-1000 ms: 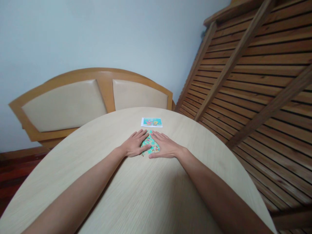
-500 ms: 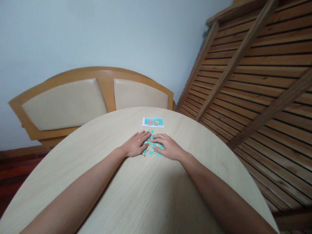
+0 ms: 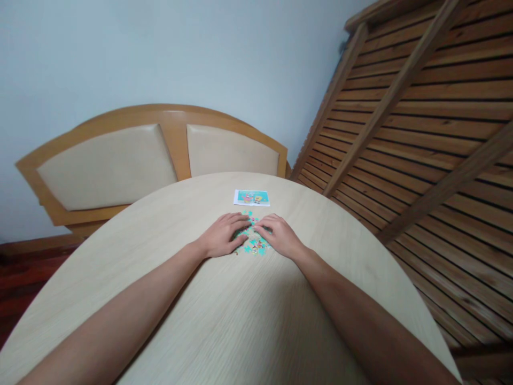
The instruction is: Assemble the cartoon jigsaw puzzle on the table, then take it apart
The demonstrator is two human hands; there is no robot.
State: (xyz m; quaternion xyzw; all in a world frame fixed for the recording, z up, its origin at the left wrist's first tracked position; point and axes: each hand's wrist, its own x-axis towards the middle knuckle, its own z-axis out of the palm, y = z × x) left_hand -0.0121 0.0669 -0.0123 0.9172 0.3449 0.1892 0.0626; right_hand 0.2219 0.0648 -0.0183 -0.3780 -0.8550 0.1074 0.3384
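Observation:
Small turquoise and multicoloured jigsaw pieces [image 3: 257, 246] lie scattered between my two hands. On their left side, my left hand [image 3: 222, 235] rests palm down, fingers stretched over some pieces and thumb held apart. My right hand [image 3: 280, 235] touches the pile from the right, its fingers bent and slightly apart, with nothing visibly gripped. Some pieces are hidden under both hands. Just beyond the pile lies a flat picture sheet [image 3: 251, 198] in turquoise, with a pink and a yellow cartoon figure and a white border.
The round pale wooden table [image 3: 224, 321] carries everything. A wide chair or bench back [image 3: 172, 141] with cream panels stands behind it, against a pale wall [image 3: 160, 48]. To the right leans a slatted wooden panel [image 3: 401, 133], close to the table's edge.
My fingers have drawn closer together over the pile, the right hand's more bent than before. Some pieces have shifted, and more show near the front. The view has tilted slightly.

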